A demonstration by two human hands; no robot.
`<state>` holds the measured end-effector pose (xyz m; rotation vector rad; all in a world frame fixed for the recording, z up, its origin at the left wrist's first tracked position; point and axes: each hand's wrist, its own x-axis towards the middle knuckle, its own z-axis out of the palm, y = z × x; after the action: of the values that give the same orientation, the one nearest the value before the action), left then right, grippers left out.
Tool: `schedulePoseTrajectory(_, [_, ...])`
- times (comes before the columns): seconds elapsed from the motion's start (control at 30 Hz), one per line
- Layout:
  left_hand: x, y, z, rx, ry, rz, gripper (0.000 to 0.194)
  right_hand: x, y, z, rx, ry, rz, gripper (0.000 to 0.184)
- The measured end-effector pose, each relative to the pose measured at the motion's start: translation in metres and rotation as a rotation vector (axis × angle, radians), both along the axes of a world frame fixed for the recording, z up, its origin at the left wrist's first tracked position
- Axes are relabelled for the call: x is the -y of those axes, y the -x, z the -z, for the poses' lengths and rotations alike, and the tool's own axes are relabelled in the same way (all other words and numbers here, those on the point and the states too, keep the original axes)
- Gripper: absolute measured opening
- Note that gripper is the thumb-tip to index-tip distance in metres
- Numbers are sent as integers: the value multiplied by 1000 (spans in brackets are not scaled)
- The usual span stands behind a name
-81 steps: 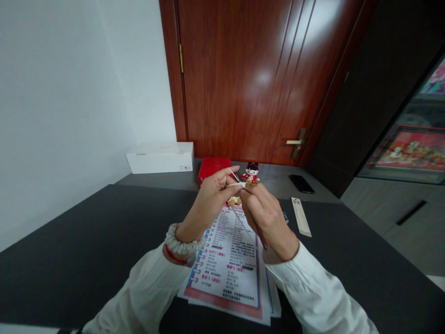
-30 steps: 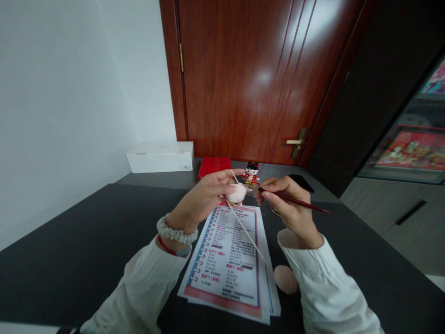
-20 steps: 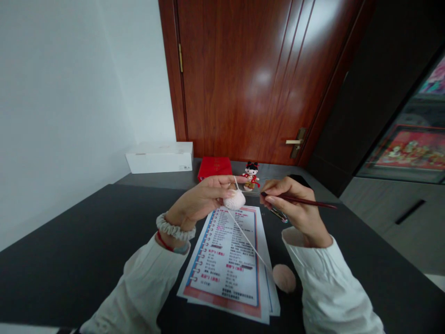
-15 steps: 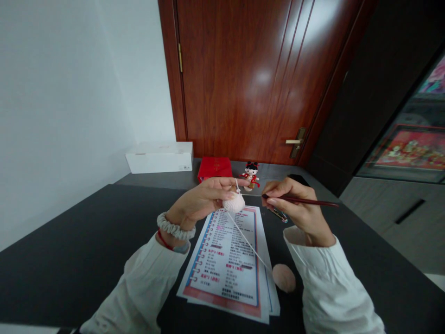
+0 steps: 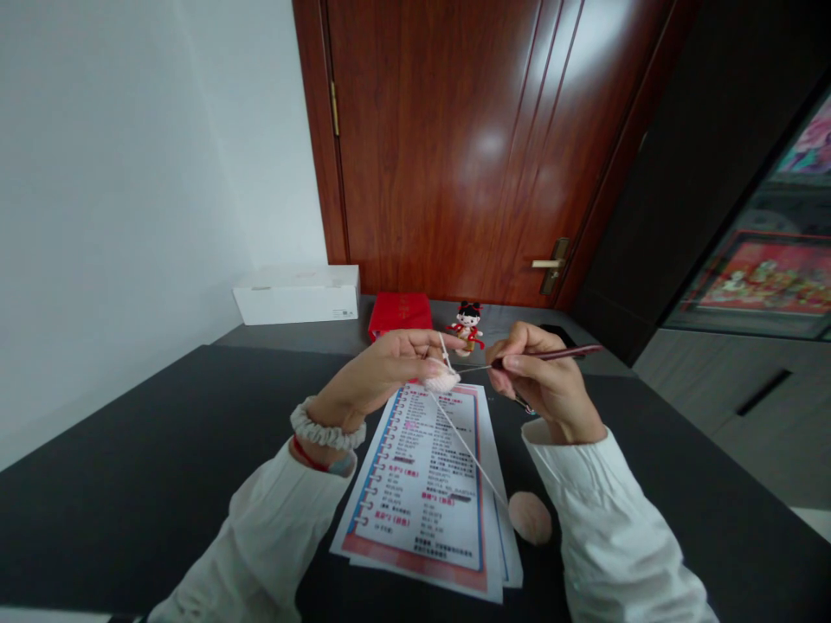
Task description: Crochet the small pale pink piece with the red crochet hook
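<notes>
We pinch a small pale-pink crocheted piece [image 5: 441, 375] in our left hand [image 5: 370, 376], a narrow grip of fingertips against thumb. The piece is held up in the air above the top of a spiral-bound printed sheet [image 5: 421, 484] on the worktop [image 5: 130, 433], probably to keep the stitches facing the hook and clear of the paper. Our right hand [image 5: 545, 376] holds a dark-red crochet hook [image 5: 551, 353] like a pen, another narrow grip, which seems to favour fine control of its thin tip, angled toward the piece. A yarn strand [image 5: 471, 454] runs down across the sheet toward a pale-pink ball [image 5: 530, 517] just beside the sheet, apparently left there to feed freely. Farther back, a small crocheted doll [image 5: 467, 327] and a red box [image 5: 399, 316] sit beyond the hands, out of their way.
</notes>
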<state>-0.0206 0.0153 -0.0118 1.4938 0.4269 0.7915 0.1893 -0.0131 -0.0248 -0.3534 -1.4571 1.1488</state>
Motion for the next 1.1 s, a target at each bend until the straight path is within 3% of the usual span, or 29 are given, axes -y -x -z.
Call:
schedulePoseTrajectory(0.1, [8, -7, -3, 3, -161, -185, 34, -1, 4, 0, -37, 60, -4, 19])
schedulePoseTrajectory(0.23, [10, -15, -6, -8, -287, -319, 31, 1, 3, -2, 34, 0, 168, 16])
schedulePoseTrajectory(0.4, [9, -17, -8, -40, -332, -361, 36, 8, 3, -7, 123, -104, 313, 14])
schedulePoseTrajectory(0.93, [13, -21, -11, -46, -324, -457, 38, 13, 9, -8, 257, -186, 496, 14])
schedulePoseTrajectory(1.1, [12, -25, -15, -43, -325, -505, 39, 18, 21, -11, 377, -308, 633, 13])
